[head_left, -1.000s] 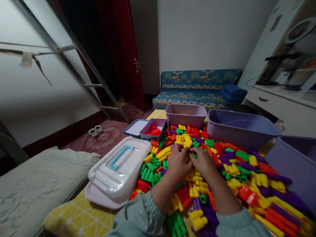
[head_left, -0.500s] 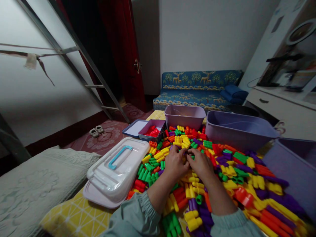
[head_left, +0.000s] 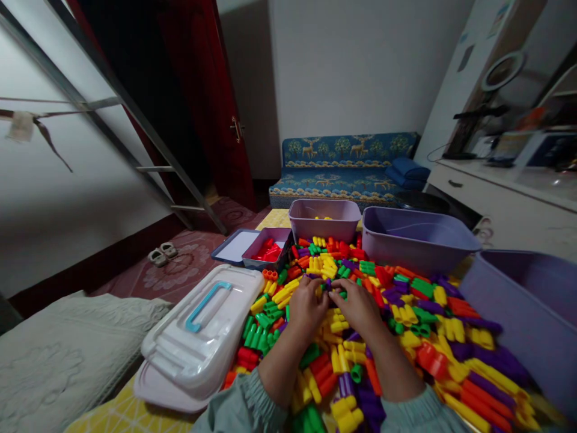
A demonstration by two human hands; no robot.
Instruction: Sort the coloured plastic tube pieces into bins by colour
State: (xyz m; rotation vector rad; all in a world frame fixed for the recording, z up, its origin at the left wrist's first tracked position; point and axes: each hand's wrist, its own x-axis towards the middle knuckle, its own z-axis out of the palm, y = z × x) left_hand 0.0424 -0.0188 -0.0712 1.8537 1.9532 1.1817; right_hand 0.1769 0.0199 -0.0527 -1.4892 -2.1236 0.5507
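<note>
My left hand (head_left: pixel 307 305) and my right hand (head_left: pixel 357 302) meet over a heap of plastic building pieces (head_left: pixel 336 325) in red, yellow, green and purple. The fingertips of both are closed around a small purple building piece (head_left: pixel 329 282), mostly hidden by the fingers. Around the hands lie tube-shaped pieces, some joined in rows, such as a yellow group (head_left: pixel 322 263) just beyond them and green tubes (head_left: pixel 259 337) to the left.
Lilac bins stand behind the heap: a small one (head_left: pixel 324 227), a long one (head_left: pixel 419 249) and one at the right (head_left: pixel 518 313). A small box (head_left: pixel 252 260) holds red pieces. White lids with a blue handle (head_left: pixel 205 337) lie left. Beyond is a blue sofa (head_left: pixel 333 180).
The view has turned slightly to the right, so the scene sits further left. My hands stay together over the heap; the purple piece shows more between the fingertips.
</note>
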